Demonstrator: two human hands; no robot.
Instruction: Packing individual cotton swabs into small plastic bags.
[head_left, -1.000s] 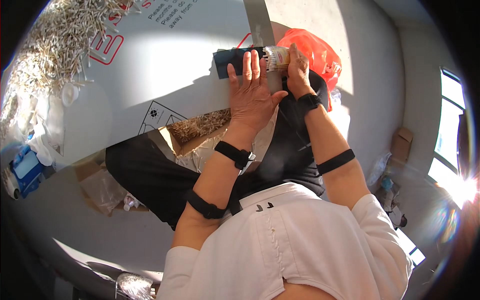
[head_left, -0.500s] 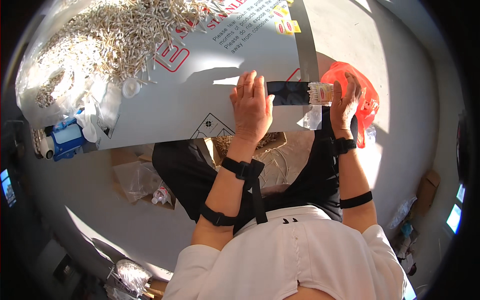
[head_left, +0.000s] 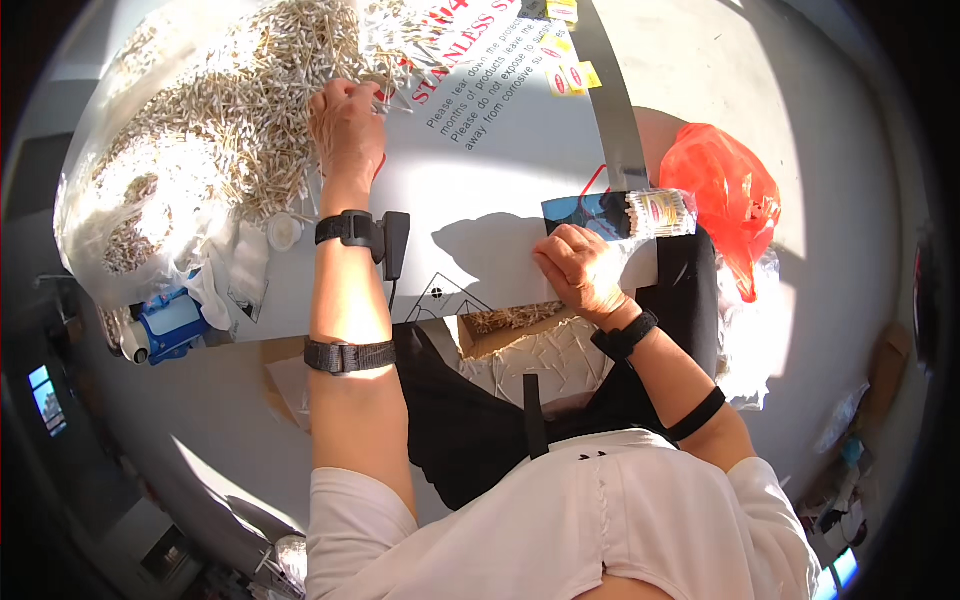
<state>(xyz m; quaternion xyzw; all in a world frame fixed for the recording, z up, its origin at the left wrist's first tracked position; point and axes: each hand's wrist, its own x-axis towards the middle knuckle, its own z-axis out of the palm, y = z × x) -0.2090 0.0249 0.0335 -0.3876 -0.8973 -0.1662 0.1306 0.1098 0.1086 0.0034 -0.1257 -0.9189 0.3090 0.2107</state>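
My left hand (head_left: pixel 348 135) reaches into the near edge of a large heap of loose cotton swabs (head_left: pixel 265 100). Its fingers curl down onto the swabs, with the tips partly hidden. Near the front right of the table my right hand (head_left: pixel 585 272) has its fingers bent in; whatever they hold is hidden. Just beyond it lies a dark, shiny flat strip (head_left: pixel 578 214). A clear packet of cotton swabs (head_left: pixel 660 212) with a yellow and red label rests at the strip's right end, by the table edge.
The heap spills from a clear plastic bag (head_left: pixel 85 205). A round white lid (head_left: pixel 284 232) and a blue-and-white device (head_left: pixel 170 325) are at the left. Yellow labels (head_left: pixel 572 78) lie far right. A red plastic bag (head_left: pixel 715 190) hangs beside the table (head_left: pixel 470 180); below is a box of swabs (head_left: pixel 510 325).
My left hand has gone from the table's middle to the swab heap on the left. My right hand has left the packet, moved left and nearer to me, and its fingers have bent in.
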